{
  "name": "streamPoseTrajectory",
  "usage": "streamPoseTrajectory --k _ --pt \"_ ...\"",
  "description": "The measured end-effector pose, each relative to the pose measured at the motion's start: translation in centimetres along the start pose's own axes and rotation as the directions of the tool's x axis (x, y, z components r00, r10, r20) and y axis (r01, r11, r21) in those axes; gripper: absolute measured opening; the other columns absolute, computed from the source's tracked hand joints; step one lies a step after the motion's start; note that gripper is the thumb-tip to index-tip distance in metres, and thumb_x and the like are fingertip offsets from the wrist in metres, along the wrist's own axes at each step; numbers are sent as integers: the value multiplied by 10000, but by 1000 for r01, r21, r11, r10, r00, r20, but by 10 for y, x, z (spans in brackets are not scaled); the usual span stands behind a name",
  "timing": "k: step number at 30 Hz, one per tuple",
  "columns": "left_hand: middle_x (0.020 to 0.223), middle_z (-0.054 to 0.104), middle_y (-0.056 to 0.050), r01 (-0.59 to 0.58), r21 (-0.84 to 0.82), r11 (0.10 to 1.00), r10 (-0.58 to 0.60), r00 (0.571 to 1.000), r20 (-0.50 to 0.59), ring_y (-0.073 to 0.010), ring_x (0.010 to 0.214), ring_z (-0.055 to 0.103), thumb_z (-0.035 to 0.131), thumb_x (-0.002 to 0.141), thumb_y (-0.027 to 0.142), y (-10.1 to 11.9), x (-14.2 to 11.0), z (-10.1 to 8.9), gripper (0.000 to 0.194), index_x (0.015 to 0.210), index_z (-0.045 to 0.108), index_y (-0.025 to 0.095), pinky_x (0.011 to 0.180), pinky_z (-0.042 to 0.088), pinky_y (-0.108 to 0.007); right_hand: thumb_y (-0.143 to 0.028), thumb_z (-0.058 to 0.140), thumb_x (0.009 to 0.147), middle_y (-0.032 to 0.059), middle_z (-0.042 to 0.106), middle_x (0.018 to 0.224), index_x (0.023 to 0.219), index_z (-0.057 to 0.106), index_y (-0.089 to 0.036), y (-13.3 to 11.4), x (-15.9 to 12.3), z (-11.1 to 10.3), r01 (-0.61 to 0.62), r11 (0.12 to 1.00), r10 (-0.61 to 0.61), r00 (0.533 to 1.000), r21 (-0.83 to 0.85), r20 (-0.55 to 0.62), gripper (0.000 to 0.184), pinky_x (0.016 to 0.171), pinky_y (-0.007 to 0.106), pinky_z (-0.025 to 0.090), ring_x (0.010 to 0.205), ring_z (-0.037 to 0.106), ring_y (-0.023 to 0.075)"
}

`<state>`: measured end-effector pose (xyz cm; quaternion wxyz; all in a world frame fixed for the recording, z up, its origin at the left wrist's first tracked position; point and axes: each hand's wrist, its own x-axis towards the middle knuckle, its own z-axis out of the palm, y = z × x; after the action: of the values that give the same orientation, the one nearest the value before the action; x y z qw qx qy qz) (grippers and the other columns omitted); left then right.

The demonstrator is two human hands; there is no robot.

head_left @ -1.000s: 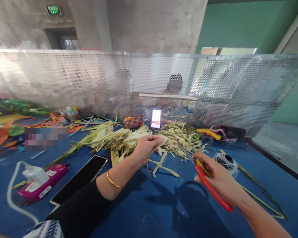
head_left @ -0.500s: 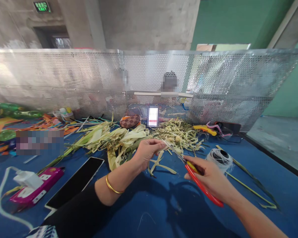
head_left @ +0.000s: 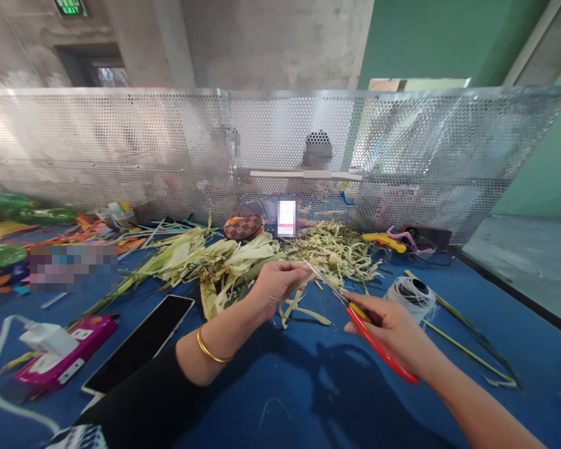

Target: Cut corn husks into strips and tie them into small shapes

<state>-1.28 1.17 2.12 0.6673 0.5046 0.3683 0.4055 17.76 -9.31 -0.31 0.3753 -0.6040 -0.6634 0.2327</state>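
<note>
left fingers: pale strip pinched at tips | right fingers: wrapped round scissors

Red-and-yellow scissors: a second ago your blade tips stood just short of your left fingertips; now the blades run right up to them, whether touching you cannot tell from here.
Your right hand: closer to your left hand than it was, the gap between the two narrowed.
Pale husk strip: it showed broad at your left fingertips; now only a little of it shows beside the blades.
Exit sign: slid up and left in your view, its top now cut off.
</note>
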Motion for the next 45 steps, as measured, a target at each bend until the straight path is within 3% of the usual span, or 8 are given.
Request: streamPoseTrajectory --k 8,15,21,25,29,34,38,45 --pt "568 623 -18 18 22 1000 -17 1000 -3 -83 478 505 810 519 361 1 -2 -1 285 646 676 144 461 356 -206 -415 590 784 37 739 910 1119 674 -203 14 6 -4 46 946 -79 993 -321 -90 406 706 303 519 791 674 234" --pt "805 709 -72 59 -4 998 -59 997 44 -107 592 609 695 679 225 11 -14 6 91 674 626 166 496 398 -205 -381 588 804 147 725 886 1058 637 -163 23 12 -1 -100 584 110 993 -806 -43 338 592 326 443 806 685 308" --pt "766 711 -72 66 -8 998 -65 995 80 -149 638 649 632 779 278 17 -29 15 133 742 567 169 572 462 -248 -317 504 861 124 691 868 924 636 -161 28 11 0 -15 484 141 988 -875 61 214 575 288 396 773 675 255" --pt "693 683 -51 49 -36 998 -45 994 95 -139 614 623 618 788 310 14 -34 20 173 709 544 175 579 457 -248 -291 539 824 101 660 873 865 663 -176 27 10 -4 4 616 44 998 -788 39 175 642 306 429 775 649 234" --pt "617 604 15 -19 -105 994 24 998 50 -84 532 531 678 714 318 6 -35 22 209 656 532 181 573 432 -223 -381 561 812 67 673 947 951 644 -206 1 11 4 79 971 -119 978 -226 -171 238 790 334 465 874 620 213" --pt "580 538 40 -53 -157 986 56 998 9 -62 512 472 710 656 339 -2 -33 22 244 638 537 169 526 374 -193 -370 657 692 12 649 717 731 589 -192 -36 15 45 55 956 -12 989 288 -150 194 676 303 471 708 596 184" --pt "560 514 41 -76 -176 981 68 996 -54 -52 492 435 742 617 357 -5 -25 18 291 620 528 159 493 334 -187 -353 601 728 -18 572 580 661 534 -201 -40 14 64 24 937 48 979 347 -198 179 572 272 430 572 537 152" --pt "549 547 29 -89 -164 982 65 986 -152 -63 500 479 753 598 331 -7 -13 10 308 614 494 166 507 352 -193 -415 549 814 -4 569 596 706 626 -192 -22 7 41 61 993 -29 958 102 -284 259 555 258 407 584 520 153"
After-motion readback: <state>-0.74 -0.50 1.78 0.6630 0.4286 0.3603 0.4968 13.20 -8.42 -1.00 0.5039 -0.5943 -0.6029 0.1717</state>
